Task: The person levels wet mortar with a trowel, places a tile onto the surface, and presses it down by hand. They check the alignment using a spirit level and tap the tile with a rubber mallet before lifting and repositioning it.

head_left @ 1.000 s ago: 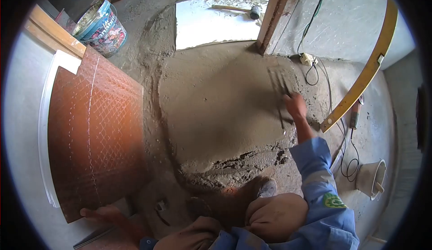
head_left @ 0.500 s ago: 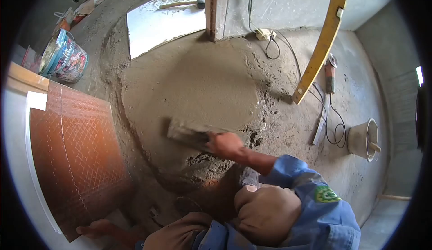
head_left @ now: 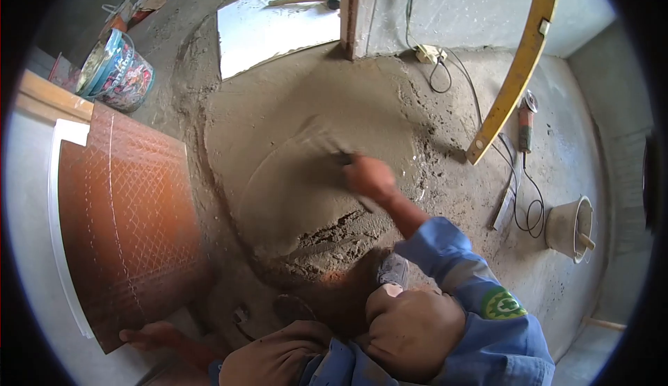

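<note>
My right hand (head_left: 372, 177) is closed round the handle of a plastering trowel (head_left: 325, 144). The blade is smeared by motion and lies on the wet grey mortar (head_left: 268, 132) of the floor. Close to my knees, a strip of mortar (head_left: 334, 236) is rough and crumbly. At the lower left, my left hand (head_left: 149, 335) is at the bottom edge of a brown board (head_left: 132, 212) with a cross-hatched pattern, its fingers bent at that edge. Part of this hand's grip is hidden.
A yellow spirit level (head_left: 515, 80) leans at the upper right. Beyond it lie an angle grinder (head_left: 527, 125) with its cord and a pale bucket (head_left: 562, 229). A paint bucket (head_left: 129, 73) stands at the left. A mallet (head_left: 306, 1) lies on a white sheet (head_left: 271, 35) at the back.
My right hand has swept the trowel forward and a little right, leaving a curved mark in the mortar. My left hand stays at the board. The view has shifted slightly.
</note>
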`<state>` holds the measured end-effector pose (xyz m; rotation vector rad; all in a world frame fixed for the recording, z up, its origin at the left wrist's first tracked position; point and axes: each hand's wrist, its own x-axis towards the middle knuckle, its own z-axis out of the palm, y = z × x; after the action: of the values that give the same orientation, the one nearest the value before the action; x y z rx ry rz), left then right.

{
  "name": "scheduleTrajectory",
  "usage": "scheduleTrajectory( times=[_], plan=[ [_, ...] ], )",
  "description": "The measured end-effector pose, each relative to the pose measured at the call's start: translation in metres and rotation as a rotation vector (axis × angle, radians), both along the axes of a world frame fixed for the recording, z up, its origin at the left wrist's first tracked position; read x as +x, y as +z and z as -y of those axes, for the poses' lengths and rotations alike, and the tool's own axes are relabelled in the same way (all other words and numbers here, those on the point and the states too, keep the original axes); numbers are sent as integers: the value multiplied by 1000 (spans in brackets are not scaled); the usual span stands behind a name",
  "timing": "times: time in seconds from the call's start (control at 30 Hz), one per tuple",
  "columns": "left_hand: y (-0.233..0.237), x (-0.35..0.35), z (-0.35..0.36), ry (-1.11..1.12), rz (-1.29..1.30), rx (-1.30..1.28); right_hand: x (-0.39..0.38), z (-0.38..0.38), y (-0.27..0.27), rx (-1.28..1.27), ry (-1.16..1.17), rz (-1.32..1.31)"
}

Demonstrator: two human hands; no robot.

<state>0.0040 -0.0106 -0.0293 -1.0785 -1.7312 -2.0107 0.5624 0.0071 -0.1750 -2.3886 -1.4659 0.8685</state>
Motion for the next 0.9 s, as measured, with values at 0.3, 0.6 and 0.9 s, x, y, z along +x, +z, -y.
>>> scheduleTrajectory(
  times=[0.3, 0.6, 0.9],
  plan=[
    [12, 34, -6, -57, 89, 74, 117, 195, -31, 205, -580, 198],
    [11, 55, 8, -232, 303, 95, 48, 240, 27, -78, -356, 479],
    [2, 90, 38, -330, 249, -91, -200, 0, 235, 458, 725, -757]
  ],
)
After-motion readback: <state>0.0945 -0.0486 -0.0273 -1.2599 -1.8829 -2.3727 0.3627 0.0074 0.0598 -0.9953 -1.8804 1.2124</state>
